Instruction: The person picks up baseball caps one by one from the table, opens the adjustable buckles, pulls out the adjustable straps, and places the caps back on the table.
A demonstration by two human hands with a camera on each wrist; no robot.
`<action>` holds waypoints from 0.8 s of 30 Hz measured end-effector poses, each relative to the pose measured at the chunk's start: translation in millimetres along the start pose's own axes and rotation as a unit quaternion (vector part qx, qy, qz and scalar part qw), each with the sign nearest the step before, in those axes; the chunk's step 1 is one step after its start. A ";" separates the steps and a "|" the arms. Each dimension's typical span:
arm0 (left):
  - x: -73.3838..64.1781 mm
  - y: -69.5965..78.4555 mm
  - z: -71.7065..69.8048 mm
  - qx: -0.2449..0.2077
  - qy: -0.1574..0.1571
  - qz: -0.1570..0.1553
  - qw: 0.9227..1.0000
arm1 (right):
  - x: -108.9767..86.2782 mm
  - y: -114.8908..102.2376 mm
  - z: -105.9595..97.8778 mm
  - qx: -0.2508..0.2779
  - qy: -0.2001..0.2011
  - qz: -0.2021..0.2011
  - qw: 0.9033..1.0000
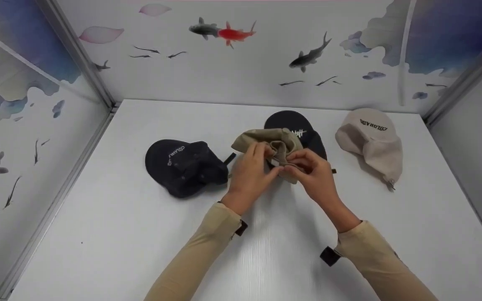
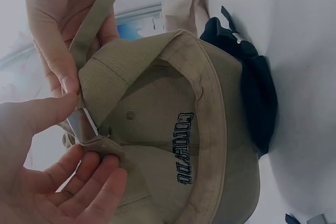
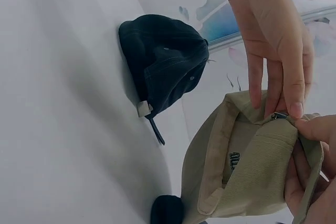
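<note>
Both hands hold a khaki baseball cap (image 1: 262,136) by its back strap, over the middle of the table. In the left wrist view the left hand (image 1: 247,177) pinches the strap end at a metal buckle (image 2: 84,125) between thumb and fingers. The right hand (image 1: 316,175) pinches the strap (image 2: 116,66) on the buckle's other side, and a loose strap tail (image 2: 93,27) sticks up beside its fingers. The cap's opening faces the wrists, showing the inner sweatband (image 2: 210,108) and dark embroidered letters (image 2: 185,148) on the inside.
A navy cap (image 1: 182,167) lies to the left on the white table (image 1: 119,251). Behind the khaki cap, partly covered, is a black cap (image 1: 287,120) with white lettering. At the right lies a beige cap (image 1: 381,146). Printed panels (image 1: 245,79) enclose the table.
</note>
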State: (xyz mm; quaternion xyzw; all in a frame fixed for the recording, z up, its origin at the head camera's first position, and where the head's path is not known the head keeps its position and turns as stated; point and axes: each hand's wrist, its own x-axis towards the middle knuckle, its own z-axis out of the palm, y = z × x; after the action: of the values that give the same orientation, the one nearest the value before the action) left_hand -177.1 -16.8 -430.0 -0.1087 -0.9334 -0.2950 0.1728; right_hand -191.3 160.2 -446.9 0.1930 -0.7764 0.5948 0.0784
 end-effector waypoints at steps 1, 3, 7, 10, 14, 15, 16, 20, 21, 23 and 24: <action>-0.3 -0.6 0.0 -0.002 0.000 0.000 1.000 | -0.4 0.5 0.6 0.004 0.001 0.003 1.000; -0.6 -1.9 0.1 -0.008 0.001 0.000 1.000 | -1.1 0.9 1.7 0.007 0.002 0.008 1.000; -0.8 -4.7 -0.4 -0.031 -0.001 -0.002 1.000 | -1.5 1.0 4.5 0.008 0.002 0.015 1.000; -1.0 -7.1 -1.4 -0.054 -0.006 -0.010 0.998 | -1.3 0.7 6.7 0.015 -0.002 0.017 1.000; -1.4 -10.2 -1.7 -0.080 -0.008 -0.019 0.997 | -1.9 0.0 8.9 0.025 -0.009 0.025 0.999; -1.6 -10.8 -1.5 -0.084 -0.008 -0.021 0.996 | -2.1 -0.1 9.5 0.027 -0.009 0.028 0.999; -1.7 -11.2 -1.4 -0.089 -0.007 -0.022 0.996 | -2.2 -0.3 10.1 0.027 -0.009 0.031 0.999; -1.9 -12.5 -1.0 -0.098 0.000 -0.025 0.995 | -2.4 0.0 12.4 0.022 -0.006 0.037 0.999; -1.9 -12.8 -1.0 -0.102 0.002 -0.025 0.994 | -2.3 0.4 12.9 0.022 -0.006 0.036 0.999; -1.8 -13.5 -0.9 -0.107 0.005 -0.027 0.994 | -2.2 0.8 13.8 0.023 -0.005 0.032 0.999; -1.7 -14.0 -0.8 -0.111 0.006 -0.028 0.993 | -2.1 1.2 14.3 0.024 -0.005 0.030 0.999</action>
State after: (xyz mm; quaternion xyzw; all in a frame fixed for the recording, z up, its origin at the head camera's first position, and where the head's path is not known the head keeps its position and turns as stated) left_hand -179.7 -28.7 -437.2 -0.0989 -0.8967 -0.4021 0.1565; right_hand -188.3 147.2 -452.7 0.1746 -0.7675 0.6146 0.0517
